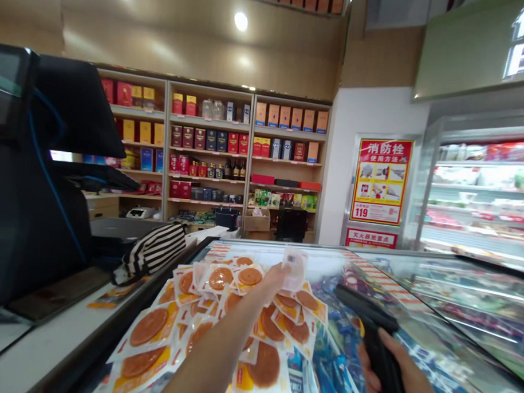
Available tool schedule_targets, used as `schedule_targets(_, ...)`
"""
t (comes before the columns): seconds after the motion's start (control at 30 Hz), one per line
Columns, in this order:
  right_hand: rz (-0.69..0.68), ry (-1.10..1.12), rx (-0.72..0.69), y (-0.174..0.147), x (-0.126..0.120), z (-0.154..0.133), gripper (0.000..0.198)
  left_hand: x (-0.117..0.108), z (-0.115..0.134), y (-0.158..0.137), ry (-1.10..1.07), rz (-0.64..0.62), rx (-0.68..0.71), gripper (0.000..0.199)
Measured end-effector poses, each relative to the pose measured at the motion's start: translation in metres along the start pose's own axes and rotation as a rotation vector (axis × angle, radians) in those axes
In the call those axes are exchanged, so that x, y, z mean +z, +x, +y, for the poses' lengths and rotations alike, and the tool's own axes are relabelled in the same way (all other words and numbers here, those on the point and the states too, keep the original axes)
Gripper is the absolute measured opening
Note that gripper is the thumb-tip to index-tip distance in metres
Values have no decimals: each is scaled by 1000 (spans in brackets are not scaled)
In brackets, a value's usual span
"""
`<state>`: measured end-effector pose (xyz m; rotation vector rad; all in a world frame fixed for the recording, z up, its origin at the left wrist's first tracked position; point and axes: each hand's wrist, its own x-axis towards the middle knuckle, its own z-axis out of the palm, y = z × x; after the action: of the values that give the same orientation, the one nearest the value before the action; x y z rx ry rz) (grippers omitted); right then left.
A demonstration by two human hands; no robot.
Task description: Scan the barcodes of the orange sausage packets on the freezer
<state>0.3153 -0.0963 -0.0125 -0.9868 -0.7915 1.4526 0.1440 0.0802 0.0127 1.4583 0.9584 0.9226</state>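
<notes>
My left hand point(279, 278) reaches out over a heap of clear food packets point(149, 325), each with a flat round orange-brown patty inside. Its fingers grip one such packet point(294, 270), turned so its pale back with a small dark label faces me. In my right hand point(396, 361), at the lower right, is a black handheld barcode scanner point(381, 338), its head pointing left toward the heap. The fingers wrap around the scanner's handle. Part of the heap is hidden behind my left forearm.
The packets lie on a glass-topped freezer point(416, 316) with blue bags inside. To the left stand a black checkout terminal point(70, 155) and a black-and-white striped pouch point(154, 250). Shelves of boxes point(208, 138) line the back wall; a lit display fridge point(481, 192) is at the right.
</notes>
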Motion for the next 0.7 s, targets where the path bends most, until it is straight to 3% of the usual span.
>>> schedule_targets(0.2,-32,64,-48,-10,25,-8,37,-2,-3,-6,-189,-117,47,39)
schedule_targets(0.37,-67,110,-38,-16,28,-16,33,5,-1,-11,-245,-154,53,37)
schedule_targets(0.53,4,112,-108,-18,5,-27,30,25,5,-5,-233,-117,72,35)
schedule_targets(0.7,230,119,-227,-20,-46,-52,27,70,0,19,-186,-36,74,33)
